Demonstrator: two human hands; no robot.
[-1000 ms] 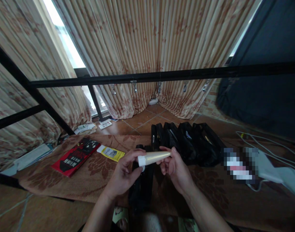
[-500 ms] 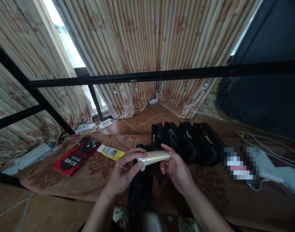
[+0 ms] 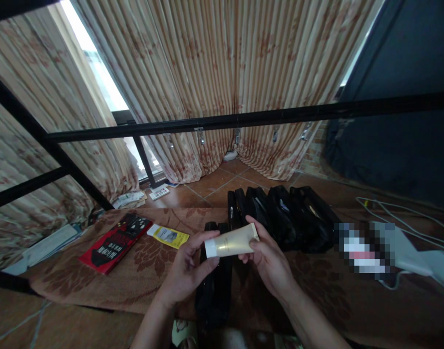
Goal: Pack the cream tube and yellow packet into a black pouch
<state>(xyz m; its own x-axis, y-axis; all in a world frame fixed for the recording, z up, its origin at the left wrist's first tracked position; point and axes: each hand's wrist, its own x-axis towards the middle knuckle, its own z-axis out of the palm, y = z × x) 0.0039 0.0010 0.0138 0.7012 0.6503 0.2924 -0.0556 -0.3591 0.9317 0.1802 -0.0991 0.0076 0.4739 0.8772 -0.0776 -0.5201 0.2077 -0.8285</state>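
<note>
Nearest us, our left hand (image 3: 187, 271) pinches the white-capped end of a cream-gold squeeze tube (image 3: 232, 241), while our right hand (image 3: 270, 261) grips its flat end, holding it level above a glossy black pouch (image 3: 214, 286); beyond stands a row of black pouches (image 3: 280, 218).

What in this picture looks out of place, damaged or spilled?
Nothing is spilled or visibly damaged. The gold tube is held level between the left hand and right hand, its white cap on. The only untidy things are papers scattered on the tiled floor by the curtain and loose white cables at the right.
</note>
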